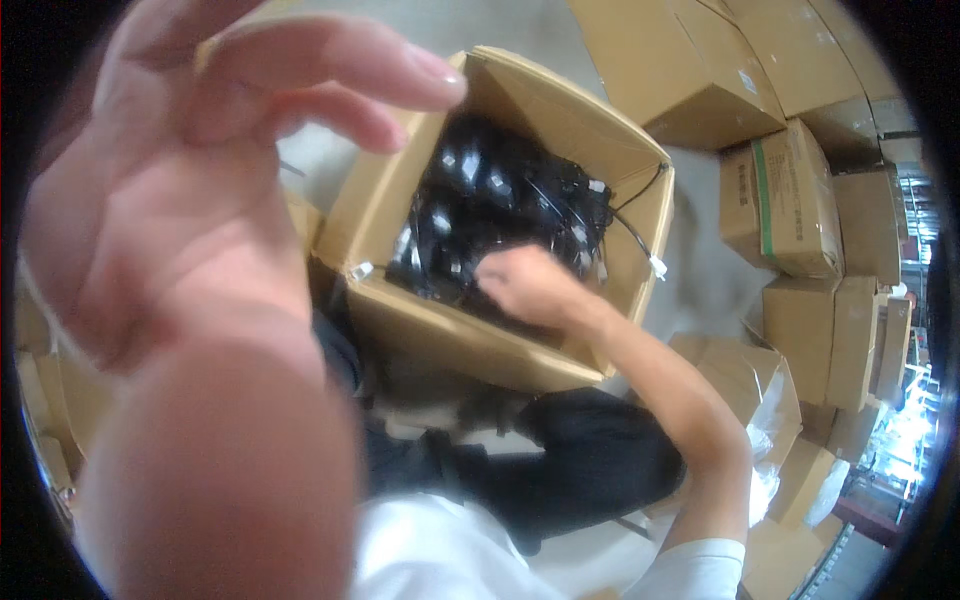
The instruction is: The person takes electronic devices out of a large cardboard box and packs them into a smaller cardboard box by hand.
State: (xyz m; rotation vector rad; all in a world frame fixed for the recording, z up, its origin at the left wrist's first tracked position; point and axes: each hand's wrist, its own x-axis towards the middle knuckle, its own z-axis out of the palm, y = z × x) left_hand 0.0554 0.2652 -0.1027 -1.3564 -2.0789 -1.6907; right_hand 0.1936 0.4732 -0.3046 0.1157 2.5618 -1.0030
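Observation:
My left hand (190, 180) is raised close to the camera, palm showing. Its fingers are curved and apart with nothing visible in them, though the upper ones run out of the picture. My right hand (530, 285) reaches down into an open cardboard box (470, 335), its fingers curled and a little blurred. Whatever those fingers hold, if anything, is hidden. Beneath that hand lies a heap of shiny black cables (500, 190) with small white connectors. One black cable with a white connector (657, 267) hangs over the box's right rim.
Large cardboard cartons (690, 80) stand at the far right. Nearer, a carton with a green stripe (785, 200) rests on the grey floor, with more boxes (800, 325) behind it. An opened box with clear plastic (765, 430) is beside my right arm. My dark-trousered legs (590, 450) are before the box.

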